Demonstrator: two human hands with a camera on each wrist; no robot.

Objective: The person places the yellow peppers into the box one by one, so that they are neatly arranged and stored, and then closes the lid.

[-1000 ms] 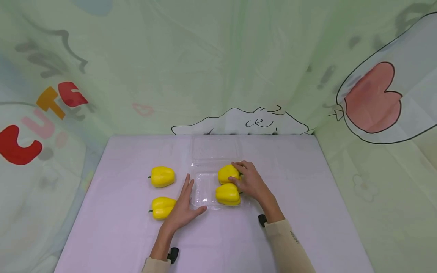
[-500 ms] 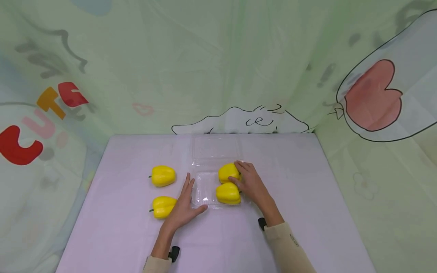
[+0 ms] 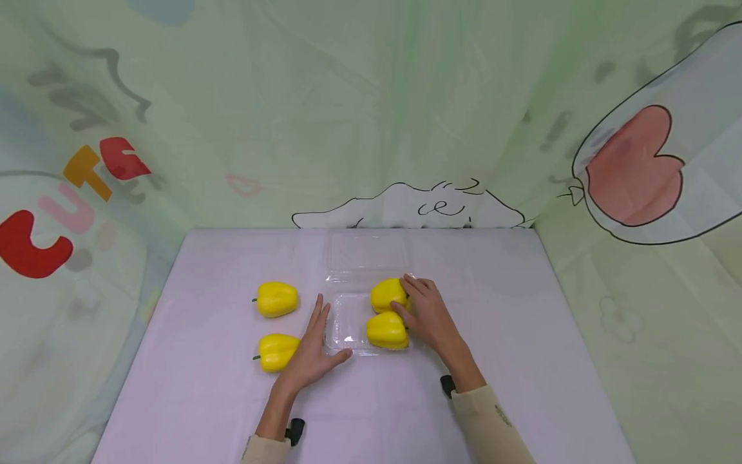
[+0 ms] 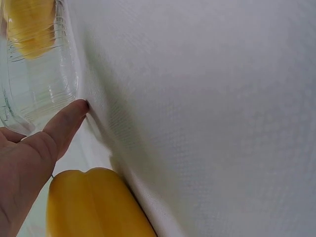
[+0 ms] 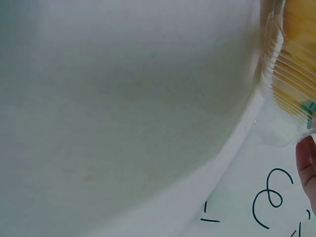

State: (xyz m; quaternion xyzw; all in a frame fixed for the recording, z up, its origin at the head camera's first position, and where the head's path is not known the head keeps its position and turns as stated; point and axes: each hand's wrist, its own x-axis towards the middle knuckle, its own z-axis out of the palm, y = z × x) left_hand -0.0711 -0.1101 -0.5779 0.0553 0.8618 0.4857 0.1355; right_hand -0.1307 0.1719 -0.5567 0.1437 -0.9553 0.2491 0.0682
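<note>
Two yellow bell peppers, the far one (image 3: 387,295) and the near one (image 3: 386,330), lie in the right half of a clear plastic clamshell box (image 3: 348,322). My right hand (image 3: 431,316) lies at the far pepper's stem end, fingers along its right side and thumb between the two peppers. In the right wrist view, a finger (image 5: 307,168) shows at the box's corner. Beside the box's left edge my left hand (image 3: 310,357) is spread, holding nothing. It partly covers a yellow bell pepper (image 3: 275,352) on the table; another bell pepper (image 3: 277,299) lies farther back.
The box's clear lid (image 3: 368,251) lies folded back toward the table's far edge. A pale cloth covers the table (image 3: 498,290). Printed curtains (image 3: 348,116) stand behind and at both sides.
My right hand has slid slightly to the right along the far pepper, which stays in place. The left hand and the other peppers have not visibly moved.
</note>
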